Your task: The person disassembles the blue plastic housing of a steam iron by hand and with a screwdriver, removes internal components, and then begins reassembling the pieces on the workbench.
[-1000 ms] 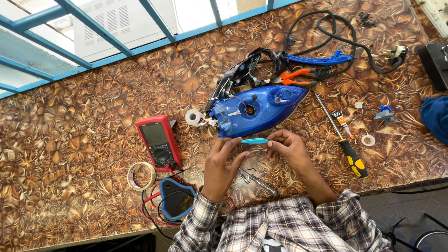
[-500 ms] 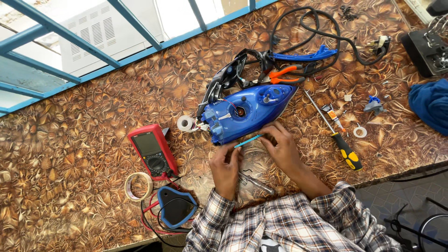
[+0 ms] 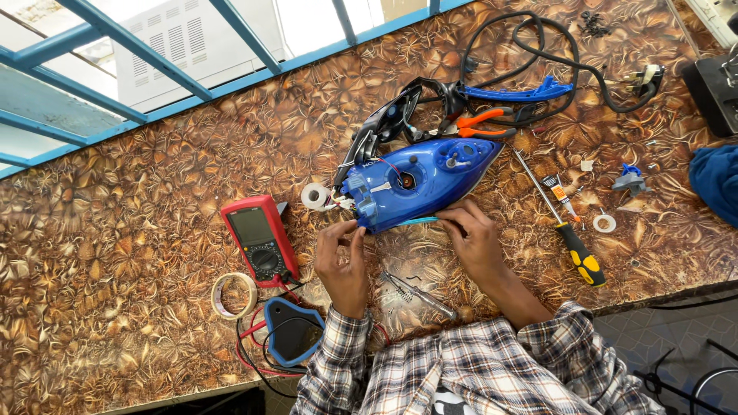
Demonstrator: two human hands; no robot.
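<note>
Blue iron (image 3: pixel 419 180) just above both hands, fingertips at its edge

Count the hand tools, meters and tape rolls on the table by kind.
Screwdrivers: 2 – yellow-handled screwdriver, small screwdriver
Pliers: 1 – orange pliers
Meters: 1 – red meter
Tape rolls: 2 – white roll, clear roll
Total: 6

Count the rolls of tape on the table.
2. A white tape roll lies beside the blue iron's rear end; a tan tape roll lies left of the red multimeter. Others may be hidden.
</note>
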